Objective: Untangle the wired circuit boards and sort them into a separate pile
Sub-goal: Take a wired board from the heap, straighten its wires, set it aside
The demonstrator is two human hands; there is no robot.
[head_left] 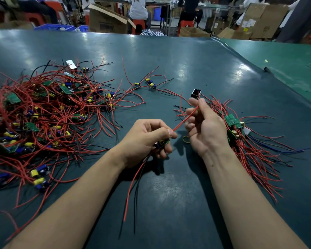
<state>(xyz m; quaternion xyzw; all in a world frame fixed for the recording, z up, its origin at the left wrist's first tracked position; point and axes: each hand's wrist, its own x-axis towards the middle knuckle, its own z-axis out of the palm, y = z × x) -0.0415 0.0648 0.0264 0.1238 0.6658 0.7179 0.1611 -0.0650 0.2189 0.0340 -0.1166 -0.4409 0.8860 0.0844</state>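
A big tangled heap of green circuit boards with red and black wires (43, 112) covers the table's left side. A smaller sorted pile of wired boards (240, 133) lies to the right, partly hidden behind my right hand. My left hand (147, 139) grips one small circuit board (162, 143); its loose red and black leads hang down toward me. A red wire (183, 121) runs taut from my left thumb up to my right hand (205, 124), which pinches it between thumb and fingers.
Two loose wired boards (145, 84) lie at mid-table. A small black-and-silver part (196, 93) sits behind my right hand, a yellow rubber band (186, 140) between my hands. Dark green table (187, 65); cardboard boxes (106, 20), blue crates and people stand beyond the far edge.
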